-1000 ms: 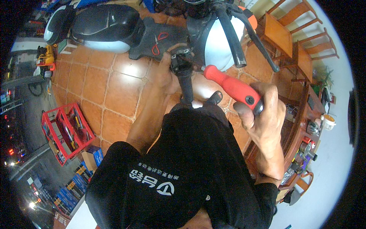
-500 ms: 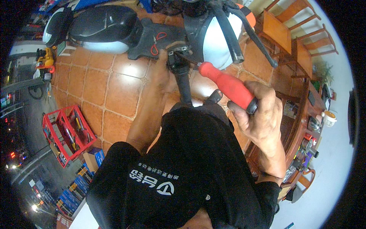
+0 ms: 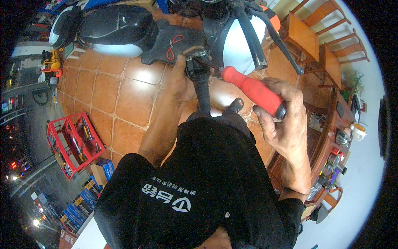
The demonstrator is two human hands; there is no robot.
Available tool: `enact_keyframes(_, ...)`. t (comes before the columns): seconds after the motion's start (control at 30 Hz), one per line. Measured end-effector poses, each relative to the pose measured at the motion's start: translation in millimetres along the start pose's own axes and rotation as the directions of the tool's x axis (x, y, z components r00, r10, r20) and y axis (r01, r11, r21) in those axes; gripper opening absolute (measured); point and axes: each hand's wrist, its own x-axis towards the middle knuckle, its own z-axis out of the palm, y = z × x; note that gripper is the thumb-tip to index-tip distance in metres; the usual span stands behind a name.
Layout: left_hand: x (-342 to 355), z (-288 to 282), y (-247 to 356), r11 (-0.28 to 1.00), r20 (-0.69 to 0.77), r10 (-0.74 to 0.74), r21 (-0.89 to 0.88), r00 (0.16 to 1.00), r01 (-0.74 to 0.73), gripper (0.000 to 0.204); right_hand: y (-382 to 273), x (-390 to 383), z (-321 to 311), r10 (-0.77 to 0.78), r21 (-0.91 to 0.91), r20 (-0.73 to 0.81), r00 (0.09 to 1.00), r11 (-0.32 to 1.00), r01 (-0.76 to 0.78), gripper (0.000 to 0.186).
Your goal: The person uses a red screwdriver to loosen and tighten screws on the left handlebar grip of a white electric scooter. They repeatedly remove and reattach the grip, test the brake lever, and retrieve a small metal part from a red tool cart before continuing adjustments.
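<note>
- Left hand (image 3: 178, 85) looks wrapped round the black control housing (image 3: 196, 68) on the handlebar end, thumb up its near side. Can't see the back fingers well, but the grip reads as closed.
- That housing looks like hard plastic, so I'd guess stiff and maybe crackable around the fixings. Steady it by the body, or by the black grip (image 3: 202, 95) below it, which is probably rubbery and not slippery.
- Next along, the red-handled screwdriver (image 3: 253, 88), slanting between the hands with its shaft running to the housing. Can't tell if the tip's seated. Should be light and rigid; best hold is the fat part of the handle.
- Right hand (image 3: 290, 118) has its fingers curled round the butt end, thumb underneath.
- Counts, left to right: one red tool carrier (image 3: 89, 162) on the floor, several tools in it, too jumbled to number.
- One black scooter seat (image 3: 116, 25), one pair of scissors (image 3: 171, 45) on the footboard (image 3: 188, 36).
- One housing, one screwdriver.
- Two wooden chairs (image 3: 304, 35) upper right, another partly visible lower down past the wooden bench (image 3: 325, 143).
</note>
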Motion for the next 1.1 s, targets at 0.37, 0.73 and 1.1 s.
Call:
enact_keyframes(0.37,-2,6,0,0.979,-0.035,-0.123,-0.169,0.992,0.115,0.063,2,-6,3,0.073,0.068,-0.044,0.996,0.995,-0.07,0.039)
enact_keyframes(0.73,-7,26,2,0.951,0.128,-0.093,-0.282,0.987,0.126,0.046,4,-35,-4,0.109,0.206,-0.207,0.972,0.976,-0.066,0.035)
enact_keyframes(1.1,-6,22,-4,0.998,0.058,-0.018,-0.051,0.998,0.021,0.039,8,-52,0,0.278,0.408,-0.344,0.897,0.904,-0.124,0.042)
